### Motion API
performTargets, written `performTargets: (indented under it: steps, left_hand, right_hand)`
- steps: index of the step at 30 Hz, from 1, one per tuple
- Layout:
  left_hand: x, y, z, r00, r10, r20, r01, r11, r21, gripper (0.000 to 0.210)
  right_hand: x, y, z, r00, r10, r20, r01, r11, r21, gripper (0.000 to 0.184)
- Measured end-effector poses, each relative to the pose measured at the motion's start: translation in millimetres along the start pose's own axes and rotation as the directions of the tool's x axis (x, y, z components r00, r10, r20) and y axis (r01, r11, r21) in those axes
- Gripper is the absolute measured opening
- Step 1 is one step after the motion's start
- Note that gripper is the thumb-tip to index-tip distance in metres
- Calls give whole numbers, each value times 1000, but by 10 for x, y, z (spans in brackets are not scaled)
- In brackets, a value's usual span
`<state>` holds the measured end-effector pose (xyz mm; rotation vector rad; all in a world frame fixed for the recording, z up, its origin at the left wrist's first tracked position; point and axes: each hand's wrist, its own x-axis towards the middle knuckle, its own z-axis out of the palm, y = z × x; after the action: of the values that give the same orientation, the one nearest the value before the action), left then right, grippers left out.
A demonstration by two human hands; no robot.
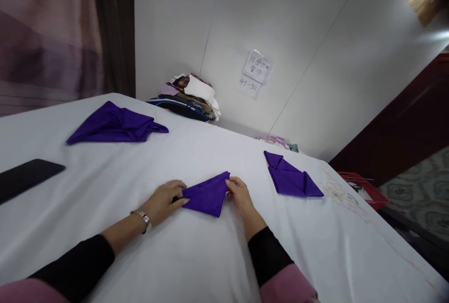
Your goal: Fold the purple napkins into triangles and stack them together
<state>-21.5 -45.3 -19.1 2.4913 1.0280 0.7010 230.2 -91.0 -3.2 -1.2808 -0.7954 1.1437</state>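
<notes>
A purple cloth napkin (207,195), folded into a flat, pointed shape, lies between my two hands on the white tablecloth. My left hand (167,200) pinches its narrow left end between thumb and fingers. At the wider right edge, my right hand (239,194) grips the cloth near the upper corner. A second purple napkin (293,176) rests to the right, folded with small triangular flaps at both ends. Farther back on the left is another purple cloth (115,124), loosely folded and rumpled.
A flat black object (30,179) lies at the left edge of the table (168,265). Behind the table's far edge sits a pile of folded clothes (191,97). Paper notes (257,67) hang on the white wall. A red basket (366,191) stands beyond the right edge.
</notes>
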Motion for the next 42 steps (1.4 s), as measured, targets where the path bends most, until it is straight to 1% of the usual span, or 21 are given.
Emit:
performTargets:
  steps: [4,10,17,20,25,29,33,39,42]
  left_hand:
    - [-2,3,5,1000,7,-12,-7,1000,16,35]
    - [-9,13,-6,1000,1,-3,-1,1000,3,36]
    - [-3,-13,-24,998,-63,15,63,998,-17,37]
    - [-7,3,-35,996,-89,29,90,995,-31,36]
    - [9,40,-45,995,-92,28,93,995,-46,36]
    - [17,74,-64,995,-104,11,104,994,-27,34]
    - [11,92,-73,996,-86,-19,86,996,-11,33]
    - [22,51,-41,995,-82,-49,83,996,12,34]
    - [28,18,-16,992,-114,-58,115,993,14,37]
  right_hand:
    - [-11,-25,27,1000,4,-13,-3,1000,3,27]
    - [-12,-24,0,1000,-17,4,17,1000,-4,26]
    - [24,20,-42,1000,-1,16,1,1000,-4,25]
    - [40,37,-52,1000,-15,4,16,999,-40,22]
    - [61,11,-42,998,-53,-22,51,992,-113,19]
    - [78,-57,-32,998,-64,-21,60,988,-146,19]
    - [115,-89,-44,997,-69,-18,65,983,-169,19]
    - [308,-49,-55,989,-140,-46,124,957,-261,30]
    - [438,5,-51,982,-182,-51,155,928,-338,28]
